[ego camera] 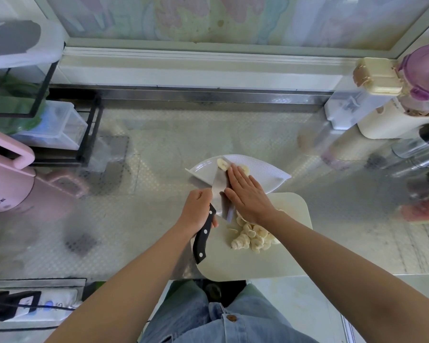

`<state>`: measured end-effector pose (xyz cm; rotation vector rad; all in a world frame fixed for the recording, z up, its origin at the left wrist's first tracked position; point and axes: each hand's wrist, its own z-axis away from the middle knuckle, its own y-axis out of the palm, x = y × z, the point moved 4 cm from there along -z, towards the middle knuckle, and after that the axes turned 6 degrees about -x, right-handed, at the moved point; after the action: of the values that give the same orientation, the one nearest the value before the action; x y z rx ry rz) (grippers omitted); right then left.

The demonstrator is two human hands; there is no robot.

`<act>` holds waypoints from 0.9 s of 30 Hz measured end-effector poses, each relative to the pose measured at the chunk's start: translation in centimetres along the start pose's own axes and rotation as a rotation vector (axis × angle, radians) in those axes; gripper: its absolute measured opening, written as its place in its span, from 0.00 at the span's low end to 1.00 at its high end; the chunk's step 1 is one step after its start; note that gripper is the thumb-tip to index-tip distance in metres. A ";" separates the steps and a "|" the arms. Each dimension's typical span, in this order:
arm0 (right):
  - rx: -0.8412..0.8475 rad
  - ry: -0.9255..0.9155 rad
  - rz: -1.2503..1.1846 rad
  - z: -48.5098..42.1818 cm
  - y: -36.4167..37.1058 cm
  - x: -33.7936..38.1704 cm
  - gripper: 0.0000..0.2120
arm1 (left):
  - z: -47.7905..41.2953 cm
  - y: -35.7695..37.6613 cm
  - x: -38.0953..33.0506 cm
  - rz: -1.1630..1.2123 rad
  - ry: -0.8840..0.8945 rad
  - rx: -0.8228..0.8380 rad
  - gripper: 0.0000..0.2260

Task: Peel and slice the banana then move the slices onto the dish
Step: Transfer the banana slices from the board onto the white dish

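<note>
**Mind your palm on that blade, and the slices at the dish rim**

Head view: your left hand (197, 209) is curled tight round the black handle of the knife (219, 189), holding its broad blade tilted over the near rim of the white dish (265, 169). Your right hand (248, 194) lies flat on the blade with straight fingers that grip nothing. Two banana slices (223, 165) show on the dish beside your fingertips; the rest of the banana lies as a pile of slices (254, 237) on the cutting board (278, 258), partly under your right wrist.

The chief risk, as I judge it, is your bare palm sliding along steel made slippery by banana: drift toward the edge and you cut yourself. Push too briskly and slices could skid past the dish's shallow rim onto the counter (159, 157). The dish looks light, so the blade leaning on it may nudge it away. Your right forearm could also scatter the pile.

The surface is embossed steel, likely slick. The board sits at its near edge. A pink kettle (8, 184) and a black rack (89, 134) stand left, a purple-lidded container (426, 75) right, and a window (208, 18) runs behind
</note>
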<state>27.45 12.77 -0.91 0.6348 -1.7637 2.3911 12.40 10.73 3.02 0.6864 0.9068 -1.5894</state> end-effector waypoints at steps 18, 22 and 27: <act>-0.094 -0.209 -0.085 -0.7 -1.9 2.2 0.29 | 0.6 -0.5 -0.5 -0.011 0.005 0.049 0.16; -0.111 -0.203 0.023 -1.1 -1.2 2.3 0.36 | 0.8 -0.4 -0.6 0.004 0.029 0.062 0.19; -0.150 -0.110 0.089 -0.5 -1.0 2.1 0.41 | 0.8 -0.1 -0.3 -0.001 0.035 0.041 0.20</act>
<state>25.72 13.19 0.70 0.6946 -2.0346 2.2906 12.36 10.23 3.66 0.7449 0.9020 -1.6051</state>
